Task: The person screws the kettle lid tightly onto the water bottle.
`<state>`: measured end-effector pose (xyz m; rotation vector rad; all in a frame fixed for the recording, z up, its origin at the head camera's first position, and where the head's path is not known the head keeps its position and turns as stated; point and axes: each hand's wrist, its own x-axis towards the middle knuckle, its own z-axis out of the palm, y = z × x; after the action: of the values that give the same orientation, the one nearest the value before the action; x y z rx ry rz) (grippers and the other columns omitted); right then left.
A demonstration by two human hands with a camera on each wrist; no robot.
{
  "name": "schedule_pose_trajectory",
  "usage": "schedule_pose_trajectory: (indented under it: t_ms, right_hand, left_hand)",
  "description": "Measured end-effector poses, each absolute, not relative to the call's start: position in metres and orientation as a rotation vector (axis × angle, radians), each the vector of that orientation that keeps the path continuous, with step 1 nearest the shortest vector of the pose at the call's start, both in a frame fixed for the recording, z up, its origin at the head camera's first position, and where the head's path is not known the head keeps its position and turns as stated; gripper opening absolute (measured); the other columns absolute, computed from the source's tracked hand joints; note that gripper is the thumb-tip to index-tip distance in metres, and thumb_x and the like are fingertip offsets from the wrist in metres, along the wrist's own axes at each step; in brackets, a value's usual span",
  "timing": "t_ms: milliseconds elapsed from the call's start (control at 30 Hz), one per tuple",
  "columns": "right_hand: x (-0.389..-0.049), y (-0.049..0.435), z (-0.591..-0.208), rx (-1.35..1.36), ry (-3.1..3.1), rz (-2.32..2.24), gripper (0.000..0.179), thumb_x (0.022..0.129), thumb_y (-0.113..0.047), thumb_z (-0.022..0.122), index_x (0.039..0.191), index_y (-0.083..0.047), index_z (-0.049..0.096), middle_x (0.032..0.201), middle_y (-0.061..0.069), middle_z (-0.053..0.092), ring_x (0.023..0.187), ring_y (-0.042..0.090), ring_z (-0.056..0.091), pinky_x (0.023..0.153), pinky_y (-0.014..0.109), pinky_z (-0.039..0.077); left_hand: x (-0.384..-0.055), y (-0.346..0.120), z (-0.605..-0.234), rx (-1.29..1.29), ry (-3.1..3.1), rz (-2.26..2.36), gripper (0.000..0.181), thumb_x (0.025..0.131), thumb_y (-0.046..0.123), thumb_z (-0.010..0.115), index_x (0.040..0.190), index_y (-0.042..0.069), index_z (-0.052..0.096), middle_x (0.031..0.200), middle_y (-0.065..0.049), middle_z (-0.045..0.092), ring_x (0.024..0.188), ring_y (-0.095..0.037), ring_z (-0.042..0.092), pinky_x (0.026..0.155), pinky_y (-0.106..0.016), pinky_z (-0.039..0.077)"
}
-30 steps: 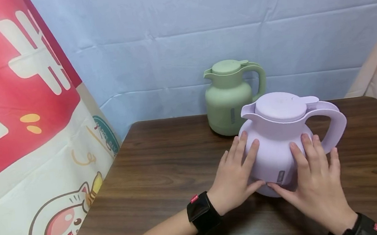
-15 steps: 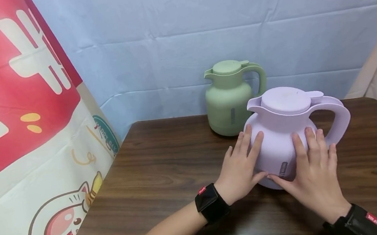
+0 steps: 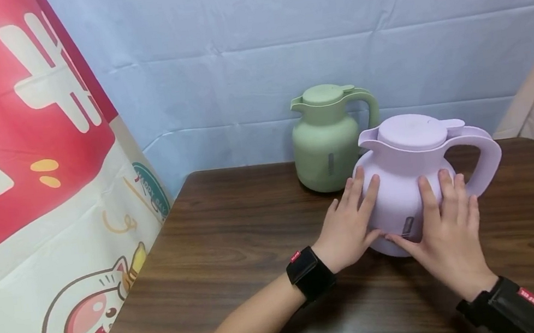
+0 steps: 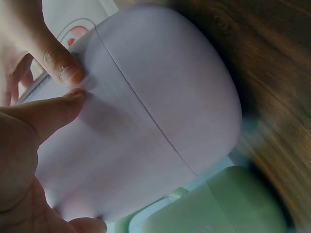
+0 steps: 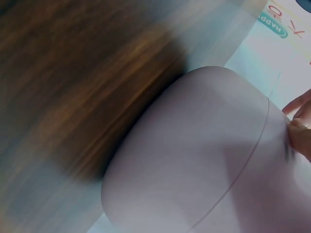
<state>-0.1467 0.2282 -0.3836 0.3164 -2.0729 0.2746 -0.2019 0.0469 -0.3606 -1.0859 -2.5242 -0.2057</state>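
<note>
A lilac thermos jug [image 3: 397, 201] stands on the table at the right in the head view, spout to the left and handle to the right. My left hand [image 3: 342, 229] rests on its left side, fingers extended over the curve of the body. Against its front and right side lies my right hand [image 3: 454, 247], with long straight fingers pointing up. The two thumbs come together low on the front, beside a small dark label. In the left wrist view, a seam runs around the lilac jug [image 4: 160, 97]; its lower body also fills much of the right wrist view.
Behind and left of the lilac jug, a green thermos jug [image 3: 325, 154] stands near the back of the dark wooden table [image 3: 234, 225]. Pale blue cloth [image 3: 218, 84] hangs behind the table. A printed cloth [image 3: 12, 228] hangs along the left side.
The lilac jug has slid away from me and a little to the right. Both hands have travelled with it, keeping their places on its body. The green jug stays where it was.
</note>
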Motion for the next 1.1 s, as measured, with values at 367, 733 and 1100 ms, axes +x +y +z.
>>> schedule_pose_trajectory:
  t_ms: [367,733,1100]
  right_hand:
    - [-0.161,0.242,-0.382,0.397,-2.084,0.335,0.1,0.083,-0.077,0.034,0.145,0.0,0.023,0.148,0.031,0.016,0.135,0.053,0.013,0.098,0.066,0.023]
    - [-0.167,0.251,-0.379,0.342,-2.16,0.341,0.104,0.08,-0.08,0.031,0.147,-0.001,0.021,0.15,0.03,0.012,0.137,0.05,0.008,0.081,0.072,0.034]
    - [-0.179,0.258,-0.377,0.286,-2.19,0.355,0.107,0.077,-0.082,0.027,0.146,-0.001,0.021,0.152,0.027,0.011,0.137,0.05,0.007,0.065,0.073,0.038]
  left_hand:
    - [-0.216,0.062,-0.36,-1.082,-2.545,-0.222,0.103,0.088,0.046,0.061,0.151,0.014,-0.013,0.156,-0.015,-0.014,0.142,-0.029,0.013,0.095,-0.045,0.043]
    - [-0.228,0.075,-0.36,-1.059,-2.588,-0.2,0.105,0.088,0.05,0.06,0.15,0.016,-0.017,0.156,-0.012,-0.019,0.143,-0.026,0.01,0.095,-0.044,0.043]
    - [-0.239,0.084,-0.356,-1.127,-2.701,-0.305,0.117,0.079,0.046,0.073,0.149,0.027,-0.019,0.153,-0.012,-0.026,0.143,-0.027,0.007,0.097,-0.047,0.04]
